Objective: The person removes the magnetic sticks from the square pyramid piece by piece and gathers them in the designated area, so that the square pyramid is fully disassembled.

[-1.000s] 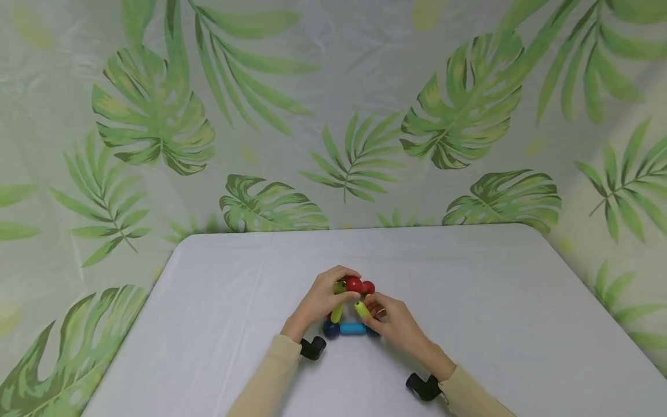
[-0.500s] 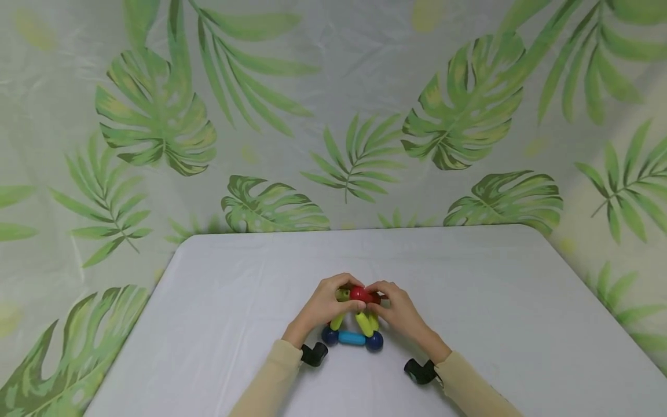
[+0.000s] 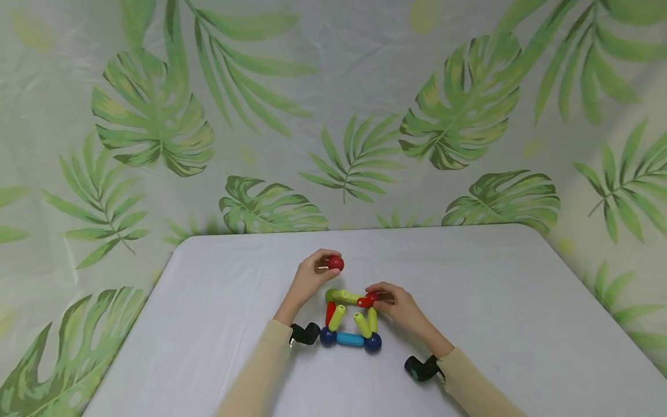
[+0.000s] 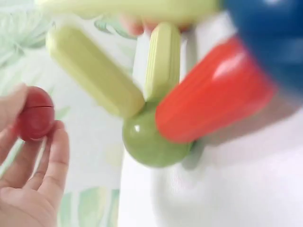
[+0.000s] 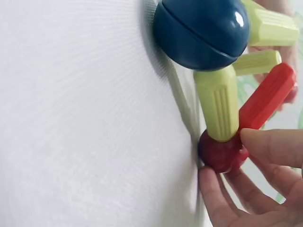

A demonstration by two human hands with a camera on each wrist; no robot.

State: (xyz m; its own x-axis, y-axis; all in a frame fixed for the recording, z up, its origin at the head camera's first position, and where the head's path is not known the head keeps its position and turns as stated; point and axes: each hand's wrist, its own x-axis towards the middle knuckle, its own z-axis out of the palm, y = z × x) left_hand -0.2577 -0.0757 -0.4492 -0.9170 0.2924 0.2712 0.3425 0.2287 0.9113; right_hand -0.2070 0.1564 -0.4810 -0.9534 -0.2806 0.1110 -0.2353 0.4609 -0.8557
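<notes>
My left hand (image 3: 306, 282) pinches a red ball (image 3: 336, 263) behind the building frame, well apart from it. In the left wrist view, thumb and fingertips lie round that ball (image 4: 36, 113). The frame joins balls and ribbed rods: two dark blue balls (image 3: 372, 342) in front with a light blue rod (image 3: 350, 339) between them, a green ball (image 4: 154, 137) back left. My right hand (image 3: 398, 305) grips the back right red ball (image 5: 220, 151), its thumb at the base of a tilted red rod (image 5: 268, 96). Yellow-green rods (image 3: 337, 318) lean inward from the other corners.
The frame stands on a white-covered table (image 3: 234, 289). Behind it hangs a leaf-patterned cloth (image 3: 354, 87). A black wrist camera (image 3: 306, 333) sits on the left wrist, another camera (image 3: 421, 368) on the right, both close to the frame's front.
The left hand has lifted the red ball off the frame's top and moved it back and left. The right hand has gone from a yellow-green rod to the red pieces at back right.
</notes>
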